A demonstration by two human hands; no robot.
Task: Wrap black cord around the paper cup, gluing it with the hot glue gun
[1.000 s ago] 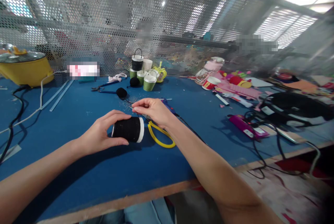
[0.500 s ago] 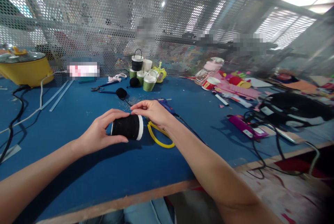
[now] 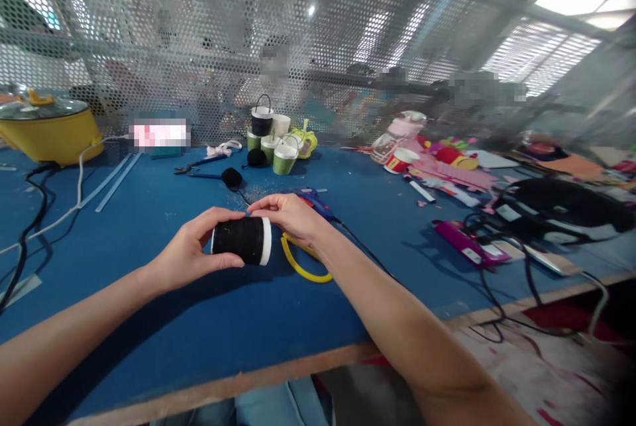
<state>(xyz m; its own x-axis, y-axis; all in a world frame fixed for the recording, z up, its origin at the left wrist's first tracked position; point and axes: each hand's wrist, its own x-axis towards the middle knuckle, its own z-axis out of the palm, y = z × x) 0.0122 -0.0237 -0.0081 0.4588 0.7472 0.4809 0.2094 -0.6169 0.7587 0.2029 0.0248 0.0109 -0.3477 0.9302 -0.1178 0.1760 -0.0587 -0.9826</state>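
A cup wrapped in black yarn [image 3: 239, 240], with a white rim facing right, lies on its side in the grip of my left hand [image 3: 199, 247], thumb below and fingers above. My right hand [image 3: 285, 214] is at the cup's upper edge, thumb and forefinger pinched on the black yarn [image 3: 242, 198]. That strand runs back to a small black ball [image 3: 231, 178]. A yellow ring [image 3: 307, 271] lies partly under my right wrist. Behind that hand a blue glue gun [image 3: 315, 203] rests on the blue table [image 3: 199, 326].
Pliers [image 3: 199, 167] and several wrapped cups [image 3: 285, 158] stand or lie at the back. A yellow pot [image 3: 50, 131] is at the far left. To the right are a purple power strip [image 3: 464, 244], cables, a black bag [image 3: 561, 207] and pink craft pieces [image 3: 442, 171].
Both hands keep their places around the cup, which has turned or shifted very slightly. Nothing was let go.
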